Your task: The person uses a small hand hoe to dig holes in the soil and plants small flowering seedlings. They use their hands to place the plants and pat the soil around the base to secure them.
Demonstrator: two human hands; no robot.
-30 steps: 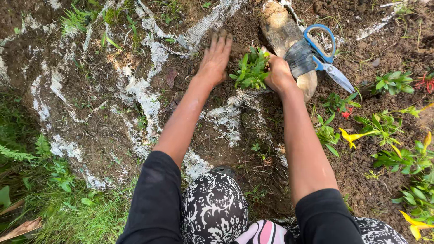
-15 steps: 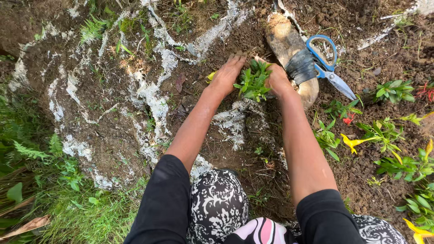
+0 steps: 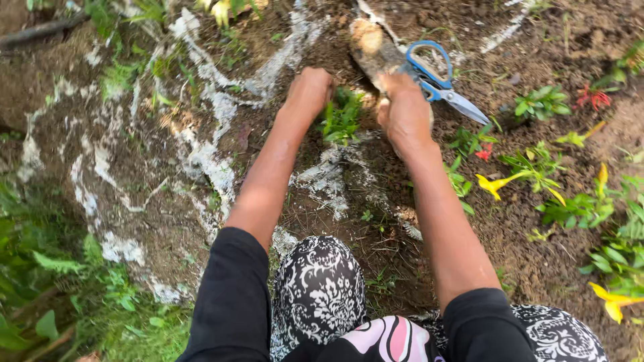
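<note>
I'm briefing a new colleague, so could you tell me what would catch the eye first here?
Both hands press into dark soil at top centre, the left hand and right hand on either side of a small green plant. Just right of them lie blue-handled scissors, and yellow flowers dot the right side.

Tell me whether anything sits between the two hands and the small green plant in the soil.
Nothing visible does. The left hand and right hand press the soil on either side of the small green leafy plant; the blue-handled scissors lie beyond the right hand.
</note>
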